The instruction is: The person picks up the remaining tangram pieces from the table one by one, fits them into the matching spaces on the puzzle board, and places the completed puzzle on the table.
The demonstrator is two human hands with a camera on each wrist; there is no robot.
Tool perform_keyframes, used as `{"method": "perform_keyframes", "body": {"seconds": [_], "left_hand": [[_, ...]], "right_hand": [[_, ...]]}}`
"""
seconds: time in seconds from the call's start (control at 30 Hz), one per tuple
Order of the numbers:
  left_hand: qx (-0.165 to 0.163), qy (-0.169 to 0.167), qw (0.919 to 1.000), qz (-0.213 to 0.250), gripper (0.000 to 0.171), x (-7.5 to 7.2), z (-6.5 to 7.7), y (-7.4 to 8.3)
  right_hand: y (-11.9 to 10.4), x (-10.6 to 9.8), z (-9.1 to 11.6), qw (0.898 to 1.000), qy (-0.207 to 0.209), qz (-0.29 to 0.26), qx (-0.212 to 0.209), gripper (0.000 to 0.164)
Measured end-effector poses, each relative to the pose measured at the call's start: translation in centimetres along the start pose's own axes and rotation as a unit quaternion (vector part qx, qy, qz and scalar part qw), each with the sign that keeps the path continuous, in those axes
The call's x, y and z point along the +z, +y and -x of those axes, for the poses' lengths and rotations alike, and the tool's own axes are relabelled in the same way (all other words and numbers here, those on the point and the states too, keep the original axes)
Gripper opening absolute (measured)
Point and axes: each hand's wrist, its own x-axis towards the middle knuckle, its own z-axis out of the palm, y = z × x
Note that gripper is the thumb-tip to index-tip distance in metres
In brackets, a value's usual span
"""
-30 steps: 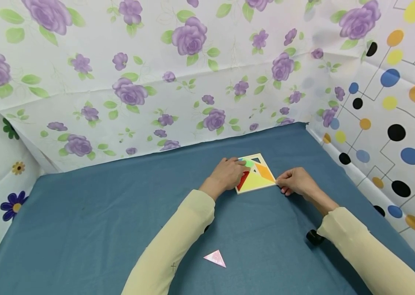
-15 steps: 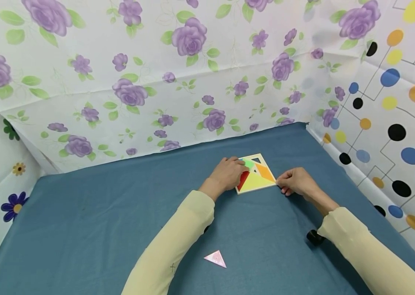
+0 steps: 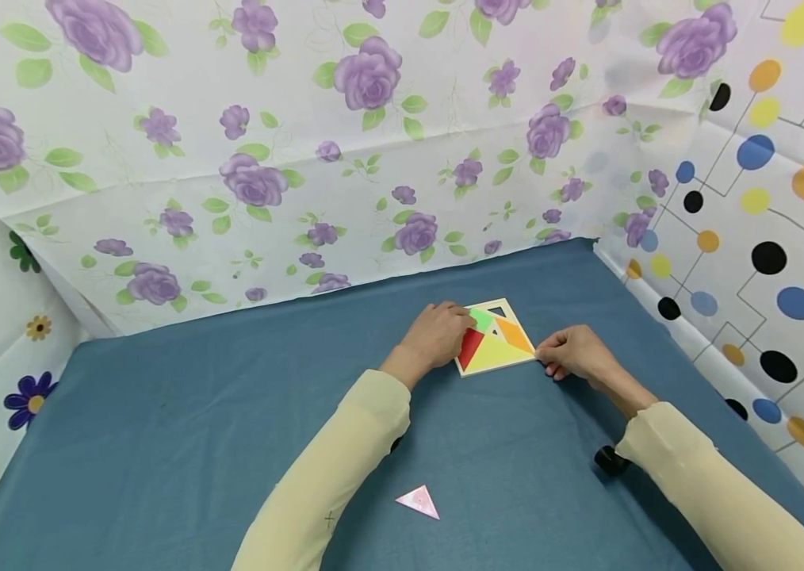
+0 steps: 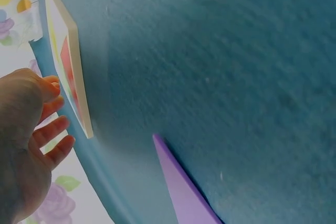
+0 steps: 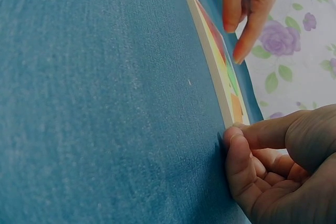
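A square wooden tangram board (image 3: 498,366) lies on the blue cloth, with red (image 3: 471,346), green (image 3: 482,319), yellow (image 3: 496,354) and orange (image 3: 513,334) pieces in it. Two dark triangular gaps show among them. My left hand (image 3: 436,335) is over the board's left side, fingers loosely bent and apart; in the right wrist view its thumb and finger have nothing between them. It hides part of the board in the head view. My right hand (image 5: 283,166) pinches the board's near right corner between thumb and index finger.
A pink triangle piece (image 3: 419,502) lies on the cloth nearer to me. The left wrist view also shows a purple pointed piece (image 4: 184,192) on the cloth. A small black object (image 3: 610,460) is beside the right sleeve. Flowered sheeting (image 3: 288,238) stands behind the table.
My left hand has drawn back slightly to the left, uncovering more of the red and green pieces. The right hand keeps its pinch on the board's corner.
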Motion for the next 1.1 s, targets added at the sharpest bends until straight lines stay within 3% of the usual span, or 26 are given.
{"method": "perform_keyframes", "body": {"seconds": [0.57,1.1], "left_hand": [[-0.013,0.062,0.9971,0.043,0.035,-1.2,2.4,-2.8],[-0.017,0.079,0.9932,0.083,0.030,-1.4,5.4,-5.4]], "right_hand": [[0.0,0.1,0.0,1.000,0.000,0.002,0.001,0.022],[-0.1,0.1,0.1,1.000,0.002,0.008,-0.003,0.022]]}}
